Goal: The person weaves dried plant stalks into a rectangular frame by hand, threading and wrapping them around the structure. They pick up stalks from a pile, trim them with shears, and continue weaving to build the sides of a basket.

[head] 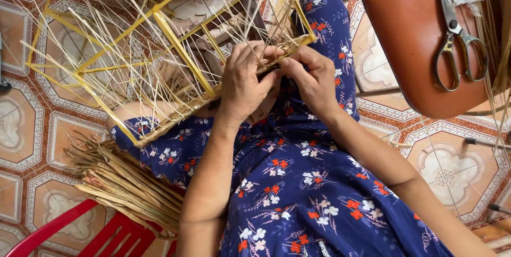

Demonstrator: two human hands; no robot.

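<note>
A yellow wire basket frame (159,28) with many thin pale reed spokes rests across my lap on a blue flowered dress (298,182). My left hand (246,78) is curled over the frame's near rim, its fingers pinching a tan weaving strand. Beside it, touching, my right hand (315,78) grips the same strand and rim corner. A woven tan band runs along the frame's lower rim (175,116). Where the strand ends is hidden under my fingers.
A bundle of dried tan fibre strips (128,182) lies on a red plastic chair (80,230) at lower left. At upper right, metal scissors (455,33) lie on a brown stool seat (410,38). Patterned floor tiles surround everything.
</note>
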